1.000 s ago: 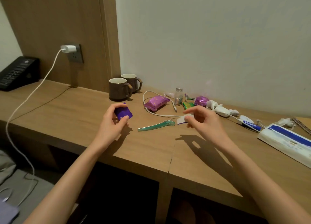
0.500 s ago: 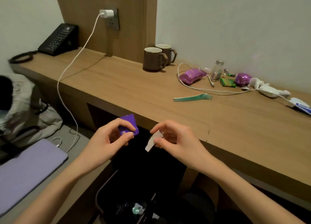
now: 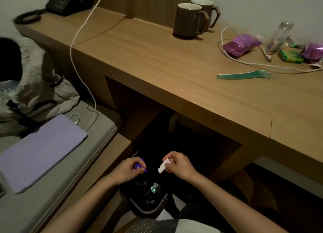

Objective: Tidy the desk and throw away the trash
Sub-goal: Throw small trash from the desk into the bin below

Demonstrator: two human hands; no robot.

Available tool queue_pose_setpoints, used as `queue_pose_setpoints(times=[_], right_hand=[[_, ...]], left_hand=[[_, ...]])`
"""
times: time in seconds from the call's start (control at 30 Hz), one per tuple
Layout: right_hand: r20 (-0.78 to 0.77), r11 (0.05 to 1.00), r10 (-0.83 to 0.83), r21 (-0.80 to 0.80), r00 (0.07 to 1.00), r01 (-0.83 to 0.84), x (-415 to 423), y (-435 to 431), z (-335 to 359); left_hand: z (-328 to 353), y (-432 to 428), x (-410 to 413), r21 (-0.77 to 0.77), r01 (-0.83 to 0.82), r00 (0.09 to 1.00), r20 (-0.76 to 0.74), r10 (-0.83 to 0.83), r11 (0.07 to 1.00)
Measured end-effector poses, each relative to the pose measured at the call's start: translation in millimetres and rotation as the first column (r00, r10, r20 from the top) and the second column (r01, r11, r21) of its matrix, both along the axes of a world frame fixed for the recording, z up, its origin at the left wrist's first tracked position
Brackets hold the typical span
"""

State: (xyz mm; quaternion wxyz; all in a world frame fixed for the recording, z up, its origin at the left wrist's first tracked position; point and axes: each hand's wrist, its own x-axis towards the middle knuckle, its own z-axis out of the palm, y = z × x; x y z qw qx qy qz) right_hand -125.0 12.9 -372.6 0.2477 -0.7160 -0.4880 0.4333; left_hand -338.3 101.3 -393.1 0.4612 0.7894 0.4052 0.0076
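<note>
Trash sits pinched in both hands above the bin (image 3: 153,210) under the desk (image 3: 174,66) — the left hand (image 3: 128,170) curls round a small purple wrapper (image 3: 139,165), and the right hand (image 3: 179,166) nips a white scrap (image 3: 163,166) between thumb and fingertips. Both hang right over the dark opening, presumably so a plain release drops them in. Purple packets (image 3: 242,44), a teal razor (image 3: 244,74) and a white cable (image 3: 244,62) lie on the desk — more sorting ahead, I judge.

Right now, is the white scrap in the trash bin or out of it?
Out. The right hand pinches the white scrap over the trash bin, which holds some wrappers.
</note>
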Motion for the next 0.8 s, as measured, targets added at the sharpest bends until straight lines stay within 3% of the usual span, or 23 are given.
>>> queue_pose_setpoints(times=[0.23, 0.37, 0.63, 0.8], right_hand=[[-0.016, 0.971, -0.086, -0.225, 0.996, 0.080, -18, 14, -68], [-0.074, 0.960, -0.028, -0.281, 0.997, 0.006, -16, 15, -72], [-0.076, 0.993, 0.121, 0.002, 0.990, -0.121, 4, -3, 20], [-0.042, 0.945, 0.181, 0.283, 0.983, -0.162, 14, -30, 123]], left_hand=[[-65, 4, 8, -0.196, 0.070, 0.950, -0.288, -0.125, 0.978], [-66, 6, 11, -0.173, 0.115, 0.913, -0.370, -0.173, 0.978], [14, 6, 22, 0.097, 0.193, 0.932, -0.330, -0.152, 0.976], [110, -21, 34, 0.320, 0.148, 0.987, -0.108, -0.119, 0.936]])
